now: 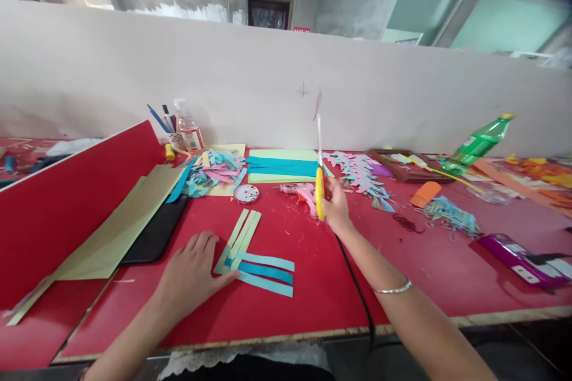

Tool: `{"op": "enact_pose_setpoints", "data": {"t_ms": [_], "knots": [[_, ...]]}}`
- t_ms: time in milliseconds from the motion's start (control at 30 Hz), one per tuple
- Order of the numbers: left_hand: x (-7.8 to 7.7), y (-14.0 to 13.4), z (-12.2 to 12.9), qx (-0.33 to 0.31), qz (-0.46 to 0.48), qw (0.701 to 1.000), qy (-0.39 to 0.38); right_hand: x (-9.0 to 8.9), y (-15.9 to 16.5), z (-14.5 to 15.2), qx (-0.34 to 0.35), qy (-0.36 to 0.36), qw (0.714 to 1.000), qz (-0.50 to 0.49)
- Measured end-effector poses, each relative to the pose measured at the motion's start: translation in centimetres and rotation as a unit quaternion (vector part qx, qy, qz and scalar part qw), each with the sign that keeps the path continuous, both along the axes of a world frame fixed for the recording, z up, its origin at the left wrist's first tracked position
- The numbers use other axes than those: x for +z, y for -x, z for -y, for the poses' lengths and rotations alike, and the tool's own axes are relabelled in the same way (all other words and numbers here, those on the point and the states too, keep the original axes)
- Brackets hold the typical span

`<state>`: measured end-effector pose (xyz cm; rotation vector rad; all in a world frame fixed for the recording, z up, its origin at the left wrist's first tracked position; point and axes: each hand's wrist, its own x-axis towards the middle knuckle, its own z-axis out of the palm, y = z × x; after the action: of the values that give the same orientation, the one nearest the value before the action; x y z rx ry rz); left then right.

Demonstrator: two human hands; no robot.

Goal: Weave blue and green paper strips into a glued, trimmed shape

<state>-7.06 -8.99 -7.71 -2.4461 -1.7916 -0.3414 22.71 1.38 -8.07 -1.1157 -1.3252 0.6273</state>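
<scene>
My left hand lies on the red table, thumb spread away from the fingers, its thumb tip touching a small weave of paper strips. Pale green strips run up and away from the woven corner; light and darker blue ones extend to the right. Raised over the table, my right hand is closed around yellow-handled scissors, their blades pointing up. Just left of that hand is a pink glue gun, partly hidden, and a black cord runs below to the table edge.
Blue strips lie on green paper at the back, between piles of cut paper. A round lid is near them. Right are a tilted green bottle and a purple device. A red board stands left.
</scene>
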Motion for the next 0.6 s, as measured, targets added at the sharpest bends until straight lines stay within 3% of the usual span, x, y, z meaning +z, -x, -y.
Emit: {"op": "enact_pose_setpoints", "data": {"t_ms": [100,300,600], "knots": [[0.1,-1.0,1.1,0.006,0.019,1.0,0.016,0.3,0.8,0.8,0.014,0.024,0.999,-0.033],[0.3,-1.8,0.7,0.03,0.089,0.99,0.108,0.7,1.9,1.7,0.092,0.077,0.99,-0.075],[0.3,-2.3,0.1,0.062,0.139,0.971,0.183,2.3,2.6,3.1,0.19,0.062,0.973,-0.116]]}}
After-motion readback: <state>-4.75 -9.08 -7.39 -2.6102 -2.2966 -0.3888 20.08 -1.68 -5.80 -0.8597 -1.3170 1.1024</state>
